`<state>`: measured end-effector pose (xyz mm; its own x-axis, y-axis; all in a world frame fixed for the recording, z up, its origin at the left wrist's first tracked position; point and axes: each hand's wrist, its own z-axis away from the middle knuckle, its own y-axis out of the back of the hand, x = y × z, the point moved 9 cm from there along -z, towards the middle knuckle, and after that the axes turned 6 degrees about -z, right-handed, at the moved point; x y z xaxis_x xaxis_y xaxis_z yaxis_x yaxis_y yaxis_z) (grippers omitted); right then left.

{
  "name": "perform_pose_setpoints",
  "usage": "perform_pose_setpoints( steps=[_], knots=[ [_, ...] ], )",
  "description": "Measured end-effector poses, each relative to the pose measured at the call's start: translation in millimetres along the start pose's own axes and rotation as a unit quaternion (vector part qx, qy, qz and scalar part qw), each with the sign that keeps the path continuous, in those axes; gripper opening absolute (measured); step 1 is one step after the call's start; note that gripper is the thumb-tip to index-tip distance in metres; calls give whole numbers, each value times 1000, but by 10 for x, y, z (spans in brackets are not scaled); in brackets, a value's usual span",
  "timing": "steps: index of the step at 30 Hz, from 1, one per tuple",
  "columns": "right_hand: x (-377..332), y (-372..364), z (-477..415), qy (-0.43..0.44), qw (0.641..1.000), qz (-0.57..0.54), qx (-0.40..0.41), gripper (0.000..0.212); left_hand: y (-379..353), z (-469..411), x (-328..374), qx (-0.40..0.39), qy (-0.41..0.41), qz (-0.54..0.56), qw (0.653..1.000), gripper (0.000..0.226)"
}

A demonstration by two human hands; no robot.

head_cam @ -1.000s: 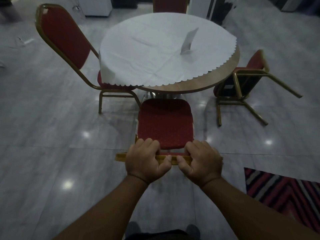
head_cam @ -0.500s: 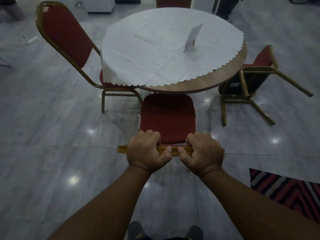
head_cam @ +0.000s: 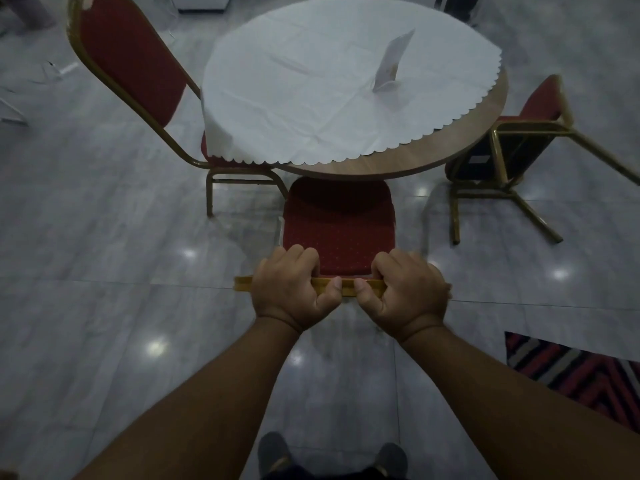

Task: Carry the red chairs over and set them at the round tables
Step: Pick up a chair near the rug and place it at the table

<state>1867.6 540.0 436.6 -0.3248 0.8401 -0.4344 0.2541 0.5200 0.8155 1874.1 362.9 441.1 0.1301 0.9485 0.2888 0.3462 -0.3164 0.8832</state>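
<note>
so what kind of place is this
Probably a banquet or event hall: a round table under a white cloth, gold-framed red chairs around it, a folded card on top, and a polished tile floor.

Red chair [head_cam: 339, 223], white cloth [head_cam: 311, 81], striped rug [head_cam: 581, 368].

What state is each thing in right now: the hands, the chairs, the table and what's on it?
Left hand: closed on the held chair's gold top rail.
Right hand: closed on the same rail.
Held chair: upright, seat front under the table edge.
Left chair: upright, seat tucked under the cloth.
Right chair: tipped over, legs sticking out.
Round table: standing, cloth off-centre.
Card: standing.
</note>
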Motion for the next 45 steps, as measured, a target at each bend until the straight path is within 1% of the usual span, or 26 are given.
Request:
perform_pose_setpoints(
  steps=[5,19,24,28,30,31,34,36,39,43,45],
  knots=[
    [20,-13,-50,-1,1000,-10,7,49,2,-44,-3,16,-2,4,1000,54],
    [39,-53,-110,-10,1000,0,11,49,-42,-110,-40,18,-14,-2,1000,53],
    [52,-98,-137,-20,999,16,-44,49,-46,-133,-41,-1,-12,-6,1000,50],
    [25,-80,-136,-19,995,28,-93,45,-93,-135,-29,-53,-27,-7,998,48],
    [52,-38,-89,-40,992,41,-109,46,-93,-142,-25,-79,-27,-7,996,46],
    [93,-4,-50,-66,991,46,-111,50,-88,-146,-27,-89,-21,0,996,45],
    [232,112,108,-156,981,47,-101,73,-85,-116,-2,-99,-3,44,994,34],
    [286,178,173,-185,976,60,-103,82,-102,-103,144,-99,-19,59,993,31],
    [422,353,212,-199,970,83,-111,81,-183,-196,564,-115,-71,47,990,42],
    [872,716,300,-225,962,102,-119,88,-484,-429,1312,-186,-145,41,971,53],
    [1223,948,353,-246,956,104,-118,86,-688,-510,1738,-221,-186,28,957,60]
  ],
)
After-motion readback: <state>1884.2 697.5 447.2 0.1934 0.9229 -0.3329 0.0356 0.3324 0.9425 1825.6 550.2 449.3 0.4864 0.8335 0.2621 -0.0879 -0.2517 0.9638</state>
